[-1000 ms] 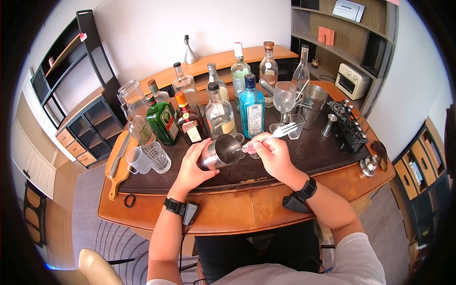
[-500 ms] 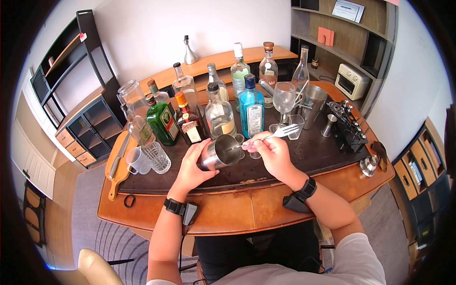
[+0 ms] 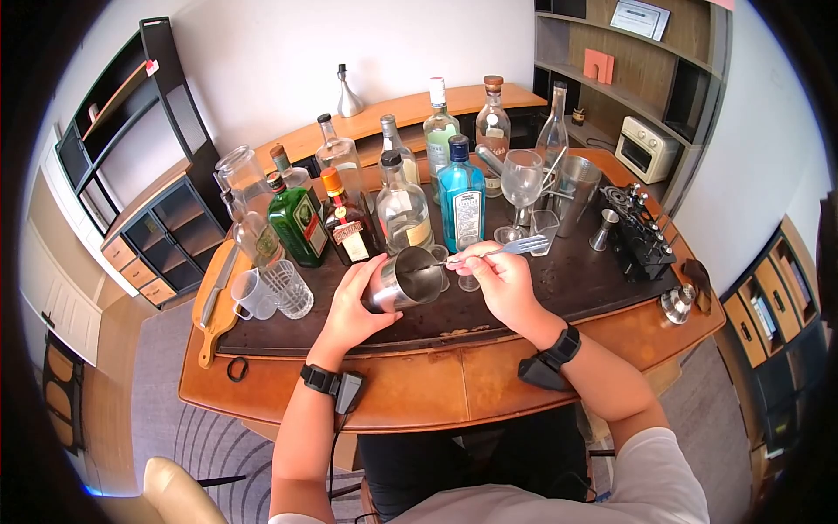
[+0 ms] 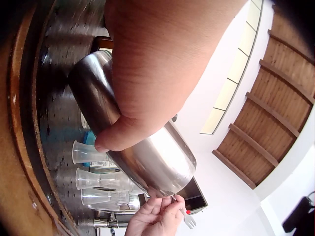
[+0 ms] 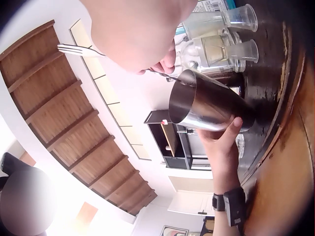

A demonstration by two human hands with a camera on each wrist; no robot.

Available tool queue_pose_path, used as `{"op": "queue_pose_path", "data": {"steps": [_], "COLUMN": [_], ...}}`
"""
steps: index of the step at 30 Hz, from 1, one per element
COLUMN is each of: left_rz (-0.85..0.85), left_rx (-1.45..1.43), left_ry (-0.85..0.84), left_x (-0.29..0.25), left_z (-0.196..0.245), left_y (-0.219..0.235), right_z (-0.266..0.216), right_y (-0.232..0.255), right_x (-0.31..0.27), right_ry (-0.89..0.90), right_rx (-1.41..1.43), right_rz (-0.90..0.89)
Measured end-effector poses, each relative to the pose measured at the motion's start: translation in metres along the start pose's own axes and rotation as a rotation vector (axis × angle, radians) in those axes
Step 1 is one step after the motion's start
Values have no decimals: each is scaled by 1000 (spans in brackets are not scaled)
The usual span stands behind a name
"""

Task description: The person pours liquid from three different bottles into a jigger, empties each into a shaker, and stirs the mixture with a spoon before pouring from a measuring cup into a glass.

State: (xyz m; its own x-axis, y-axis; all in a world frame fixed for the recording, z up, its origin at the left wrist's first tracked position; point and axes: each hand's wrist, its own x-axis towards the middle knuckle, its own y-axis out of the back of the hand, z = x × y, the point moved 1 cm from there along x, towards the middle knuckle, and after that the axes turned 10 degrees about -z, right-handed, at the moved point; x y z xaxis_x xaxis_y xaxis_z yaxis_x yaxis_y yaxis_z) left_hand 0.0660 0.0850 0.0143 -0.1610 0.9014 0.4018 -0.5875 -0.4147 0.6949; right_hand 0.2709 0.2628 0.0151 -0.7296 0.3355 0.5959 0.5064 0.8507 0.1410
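Note:
My left hand (image 3: 349, 306) grips a steel shaker tin (image 3: 388, 290) round its side, thumb in front. The tin is tilted, its mouth toward my right hand (image 3: 499, 284). That hand pinches a bar spoon by its twisted shaft (image 5: 162, 75). The bar spoon's fork end (image 3: 524, 245) sticks out past the hand, and the other end reaches into the tin's mouth. What lies inside the tin is hidden. In the left wrist view the tin (image 4: 165, 157) covers much of the shaft. Small clear cups (image 5: 243, 51) stand just beyond the tin.
Behind the hands stand several bottles, among them a blue one (image 3: 463, 205) and a green one (image 3: 297, 225). A stemmed glass (image 3: 522, 179), a taller tin (image 3: 578, 196) and a jigger (image 3: 603, 230) are at right. Left are a glass mug (image 3: 253, 297), a ribbed tumbler (image 3: 290, 290) and a board with a knife (image 3: 220, 288).
The bar spoon has turned in my right fingers: its fork end has twisted about the shaft and shifted slightly. Tin and left hand have stayed in place.

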Motion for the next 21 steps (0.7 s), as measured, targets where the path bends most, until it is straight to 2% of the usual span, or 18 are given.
{"op": "queue_pose_path", "data": {"steps": [3, 6, 9, 12, 15, 18, 21], "left_rz": [2, 1, 6, 10, 12, 11, 11], "left_rx": [3, -3, -8, -6, 4, 0, -3], "left_ry": [-9, -14, -8, -6, -17, -15, -16], "left_x": [0, 0, -1, 0, 0, 0, -1], "left_z": [0, 0, -1, -1, 0, 0, 0], "left_y": [-1, -1, 0, 0, 0, -1, -1], "right_z": [3, 7, 11, 1, 0, -1, 2], "right_y": [3, -1, -6, -5, -2, -2, -9], "right_x": [-2, -5, -5, -3, -5, -5, -6], "right_ry": [36, -1, -35, -44, 9, 32, -29], "right_rx": [-193, -90, 185, 67, -242, -299, 91], "right_rz": [-74, -90, -51, -38, -91, -110, -25]}}
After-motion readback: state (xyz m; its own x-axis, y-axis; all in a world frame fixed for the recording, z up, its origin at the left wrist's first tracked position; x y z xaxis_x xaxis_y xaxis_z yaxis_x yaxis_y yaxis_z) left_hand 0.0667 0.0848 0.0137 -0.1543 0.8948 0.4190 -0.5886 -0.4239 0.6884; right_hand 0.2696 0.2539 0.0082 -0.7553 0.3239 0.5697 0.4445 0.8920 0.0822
